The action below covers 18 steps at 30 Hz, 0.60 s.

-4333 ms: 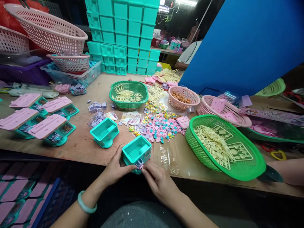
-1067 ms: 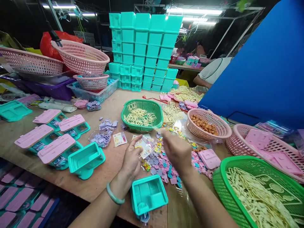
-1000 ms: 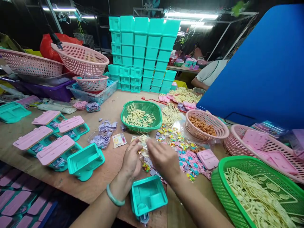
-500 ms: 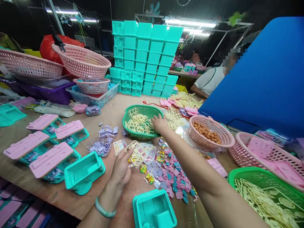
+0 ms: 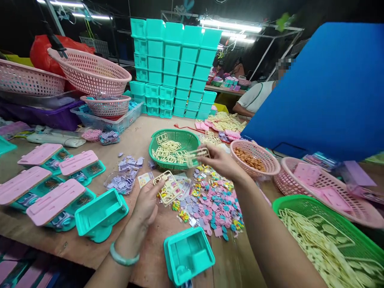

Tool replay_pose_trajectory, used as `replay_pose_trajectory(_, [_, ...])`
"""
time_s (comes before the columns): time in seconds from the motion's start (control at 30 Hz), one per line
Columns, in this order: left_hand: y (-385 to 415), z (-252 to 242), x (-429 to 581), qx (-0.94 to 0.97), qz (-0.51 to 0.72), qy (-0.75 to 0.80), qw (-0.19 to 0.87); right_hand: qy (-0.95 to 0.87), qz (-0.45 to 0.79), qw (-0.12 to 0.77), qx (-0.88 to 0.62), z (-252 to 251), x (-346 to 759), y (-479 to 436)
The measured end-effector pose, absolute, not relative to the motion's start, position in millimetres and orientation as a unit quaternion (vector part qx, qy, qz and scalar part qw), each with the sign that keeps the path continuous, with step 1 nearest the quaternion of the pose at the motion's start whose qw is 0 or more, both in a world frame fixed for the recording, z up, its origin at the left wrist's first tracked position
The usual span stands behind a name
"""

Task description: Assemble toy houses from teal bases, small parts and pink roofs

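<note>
My left hand point(image 5: 147, 202) is closed on a cream plastic frame piece point(image 5: 168, 191), pinched between thumb and fingers above the table. Another cream frame piece point(image 5: 196, 156), smeared by motion, is pinched in my right hand point(image 5: 219, 160), just right of the green basket point(image 5: 153, 154). That basket holds several more such pieces. Below my hands lies a pile of small pink, teal, purple and yellow parts point(image 5: 214, 206). Near the table's front edge stands a teal plastic box point(image 5: 189, 254), its hollow side up. A second teal box point(image 5: 100, 214) lies left of my left hand.
Pink-lidded teal boxes point(image 5: 55, 202) stand at left beside loose purple pieces point(image 5: 123, 180). Stacked teal boxes point(image 5: 171, 66) rise at the back. To the right are a pink basket of brown pieces point(image 5: 250, 160), a green basket of cream parts point(image 5: 321, 244) and a blue panel point(image 5: 327, 88).
My right hand has come out of the green basket, back and to the right, with a cream frame piece in it. My left hand keeps its piece. The view has shifted slightly.
</note>
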<state>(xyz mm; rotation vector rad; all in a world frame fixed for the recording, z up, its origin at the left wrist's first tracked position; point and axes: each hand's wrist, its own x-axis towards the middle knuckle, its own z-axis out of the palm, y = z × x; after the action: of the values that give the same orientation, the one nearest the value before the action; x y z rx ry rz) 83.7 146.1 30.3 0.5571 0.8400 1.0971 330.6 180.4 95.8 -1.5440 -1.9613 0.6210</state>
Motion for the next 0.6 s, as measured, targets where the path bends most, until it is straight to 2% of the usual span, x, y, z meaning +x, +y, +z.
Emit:
replay_pose_trajectory(0.1, [135.9,48.8,96.2,0.303,0.465,0.347,0.756,-0.702,0.436,0.346,-0.444,96.5,325.5,119.0])
replay_pose_trajectory(0.17, [125.3,60.5,106.8,0.332,0.420,0.332,0.777,-0.695,0.444,0.359,-0.437,95.9,322.7,89.9])
replay_pose_trajectory(0.37, [77.2,77.2,148.6,0.448,0.352,0.311,0.761,-0.766,0.176,0.361,-0.502,97.5,327.8,14.9])
replay_pose_trajectory(0.5, [40.1,67.7,180.5,0.508,0.260,0.266,0.777,-0.734,0.100,0.388,-0.549,85.4,322.7,-38.7])
replay_pose_trajectory(0.6, [15.7,55.3,202.0,0.459,0.202,0.267,0.823,-0.704,0.080,0.401,-0.581,78.7,337.9,-80.2])
